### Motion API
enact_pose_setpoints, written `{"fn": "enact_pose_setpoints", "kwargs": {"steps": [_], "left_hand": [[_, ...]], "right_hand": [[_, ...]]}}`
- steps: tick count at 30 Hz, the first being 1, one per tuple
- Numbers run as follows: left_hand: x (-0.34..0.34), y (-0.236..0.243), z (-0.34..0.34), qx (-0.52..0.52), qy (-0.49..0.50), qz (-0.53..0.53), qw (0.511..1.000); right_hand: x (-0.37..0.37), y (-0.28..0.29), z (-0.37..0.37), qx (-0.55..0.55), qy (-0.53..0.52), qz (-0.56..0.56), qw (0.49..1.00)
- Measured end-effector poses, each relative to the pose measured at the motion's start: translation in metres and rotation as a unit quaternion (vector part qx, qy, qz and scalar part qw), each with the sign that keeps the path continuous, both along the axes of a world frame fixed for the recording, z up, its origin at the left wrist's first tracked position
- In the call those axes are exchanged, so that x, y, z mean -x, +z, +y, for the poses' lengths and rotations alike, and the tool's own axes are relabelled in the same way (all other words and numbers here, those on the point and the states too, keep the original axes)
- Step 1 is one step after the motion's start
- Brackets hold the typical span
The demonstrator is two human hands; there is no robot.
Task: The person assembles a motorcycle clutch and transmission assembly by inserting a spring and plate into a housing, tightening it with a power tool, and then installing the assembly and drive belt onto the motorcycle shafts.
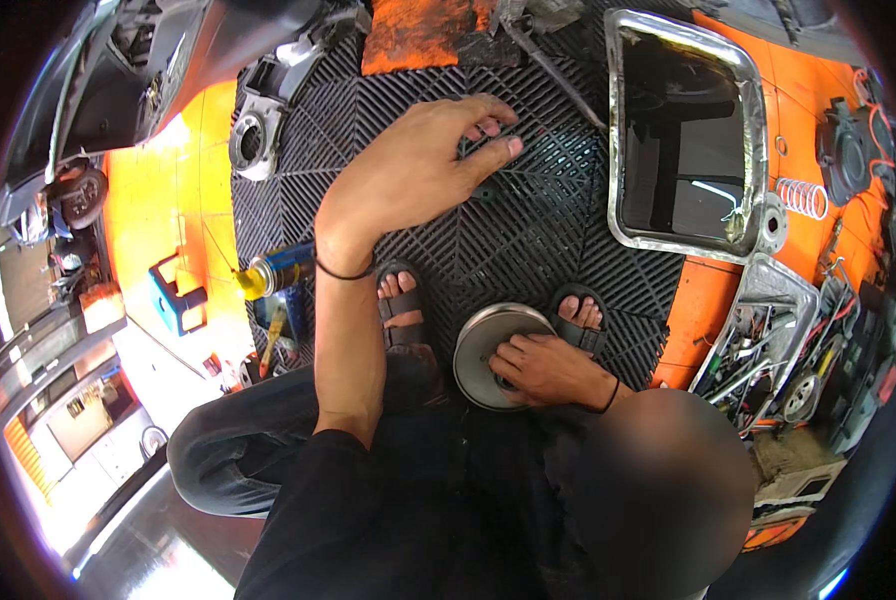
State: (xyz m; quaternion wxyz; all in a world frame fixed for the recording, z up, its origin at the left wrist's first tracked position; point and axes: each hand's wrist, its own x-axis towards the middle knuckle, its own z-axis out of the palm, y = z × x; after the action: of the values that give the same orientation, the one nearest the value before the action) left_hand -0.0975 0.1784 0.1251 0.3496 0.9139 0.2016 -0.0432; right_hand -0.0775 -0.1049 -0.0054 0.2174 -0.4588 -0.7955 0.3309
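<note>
From the head camera I look down on one round metal disc (474, 362), sitting just below the middle of the view, in front of the lap, its flat face largely toward me. Being circular, it shows no long axis. The right hand (560, 372) is the nearer one: it comes in from 4 o'clock, its bent fingers resting on the disc's face, the disc lying toward their 9 o'clock. I cannot tell whether they grip it. The left hand (420, 152) is well apart, reaching over the black rubber mat (548, 240), fingers loosely curled, thumb spread, holding nothing I can see; from there the disc lies toward 5 o'clock.

Counting around the centre of view: one rectangular metal pan (614, 110) at 2 o'clock; one coil spring (803, 198) between 2 and 3; one tool tray (790, 283) at 3, its jumbled tools too tangled to count; two sandals (580, 335), either side of the disc; one yellow-capped spray can (280, 268) at 9.
</note>
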Motion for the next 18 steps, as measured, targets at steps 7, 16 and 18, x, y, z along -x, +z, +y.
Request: {"fn": "enact_pose_setpoints", "kwargs": {"steps": [7, 16, 18], "left_hand": [[0.018, -0.045, 0.005, -0.016, 0.042, 0.036, 0.998], [0.072, -0.146, 0.024, -0.118, 0.095, 0.156, 0.976], [0.066, -0.185, 0.014, -0.14, 0.027, 0.2, 0.969]], "right_hand": [[0.011, -0.028, 0.011, -0.03, -0.003, 0.014, 0.999], [0.019, -0.05, 0.061, -0.031, -0.096, -0.033, 0.994], [0.018, -0.061, 0.063, -0.026, -0.116, -0.047, 0.992]]}}
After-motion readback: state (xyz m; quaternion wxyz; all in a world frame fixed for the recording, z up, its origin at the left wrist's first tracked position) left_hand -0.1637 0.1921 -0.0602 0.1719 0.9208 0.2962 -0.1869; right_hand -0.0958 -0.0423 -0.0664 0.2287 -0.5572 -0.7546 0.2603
